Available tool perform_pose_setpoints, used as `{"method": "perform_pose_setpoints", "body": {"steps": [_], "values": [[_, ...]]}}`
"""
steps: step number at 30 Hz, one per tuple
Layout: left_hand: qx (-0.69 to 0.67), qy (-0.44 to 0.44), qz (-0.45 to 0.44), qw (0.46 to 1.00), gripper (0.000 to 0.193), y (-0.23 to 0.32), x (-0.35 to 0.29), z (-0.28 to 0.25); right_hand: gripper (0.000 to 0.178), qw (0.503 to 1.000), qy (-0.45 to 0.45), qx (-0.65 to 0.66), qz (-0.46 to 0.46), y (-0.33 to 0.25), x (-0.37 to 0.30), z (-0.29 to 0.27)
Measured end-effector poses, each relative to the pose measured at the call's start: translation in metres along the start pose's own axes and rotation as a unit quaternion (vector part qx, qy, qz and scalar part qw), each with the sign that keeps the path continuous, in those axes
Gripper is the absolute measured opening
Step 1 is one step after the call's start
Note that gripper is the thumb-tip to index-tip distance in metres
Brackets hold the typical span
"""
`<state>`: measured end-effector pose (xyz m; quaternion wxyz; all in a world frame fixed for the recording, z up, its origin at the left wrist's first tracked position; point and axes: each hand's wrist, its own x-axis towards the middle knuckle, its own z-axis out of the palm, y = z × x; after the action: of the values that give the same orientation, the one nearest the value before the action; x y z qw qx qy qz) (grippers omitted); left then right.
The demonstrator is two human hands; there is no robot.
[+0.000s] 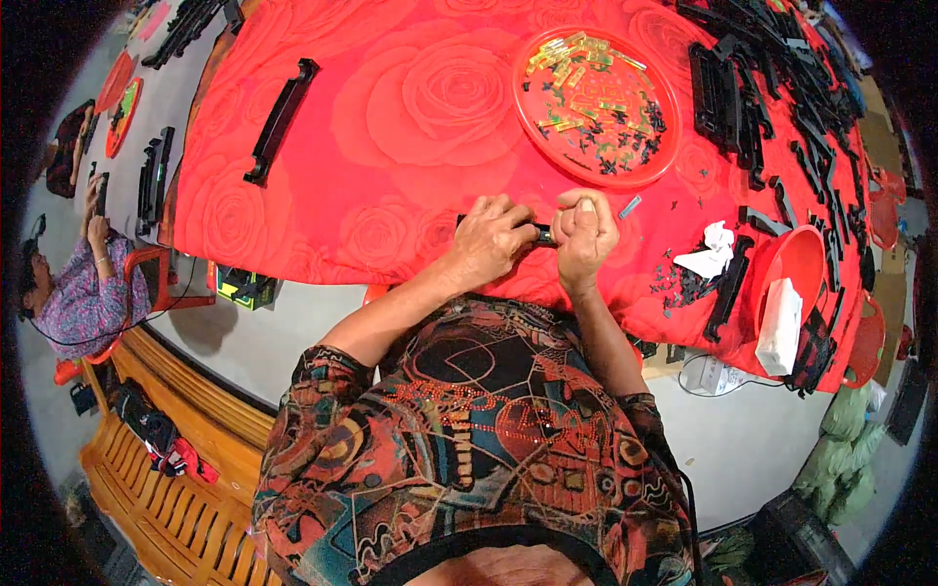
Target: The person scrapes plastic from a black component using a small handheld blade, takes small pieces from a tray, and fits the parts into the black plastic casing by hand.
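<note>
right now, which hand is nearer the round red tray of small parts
Right: the right hand is just this side of the tray; the left hand is farther off, leftward.

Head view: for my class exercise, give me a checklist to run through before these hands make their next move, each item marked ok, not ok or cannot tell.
1. Left hand on the black bar: ok, fingers lie over it.
2. Right hand pinching a piece: cannot tell; its curled fingers hide any.
3. Round red tray stocked: ok, with yellow strips and small black pieces.
4. All small pieces inside the tray: not ok; loose black pieces lie on the red tablecloth by the crumpled white tissue.
5. Black bar's underside: cannot tell, hidden.
</note>
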<state>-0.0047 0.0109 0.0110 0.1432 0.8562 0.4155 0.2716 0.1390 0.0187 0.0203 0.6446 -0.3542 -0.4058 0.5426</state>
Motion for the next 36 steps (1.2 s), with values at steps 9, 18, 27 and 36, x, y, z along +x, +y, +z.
{"method": "perform_pose_setpoints", "body": {"steps": [9,18,27,36], "values": [[0.006,0.015,0.016,1.000,0.012,0.000,-0.002,-0.001,0.023,0.995,0.070,0.038,0.058,-0.009,0.011,0.001],[0.041,0.025,0.081,0.996,0.014,-0.008,-0.001,-0.007,0.022,0.990,0.104,-0.008,-0.098,-0.054,0.009,-0.031],[-0.003,0.060,0.052,0.997,0.022,-0.012,-0.007,-0.006,0.020,0.986,0.144,0.044,-0.068,-0.047,-0.001,-0.025],[0.043,0.061,-0.020,0.997,0.020,0.011,-0.013,-0.051,0.027,0.868,-0.044,-0.476,-0.133,-0.061,0.002,-0.037]]}}
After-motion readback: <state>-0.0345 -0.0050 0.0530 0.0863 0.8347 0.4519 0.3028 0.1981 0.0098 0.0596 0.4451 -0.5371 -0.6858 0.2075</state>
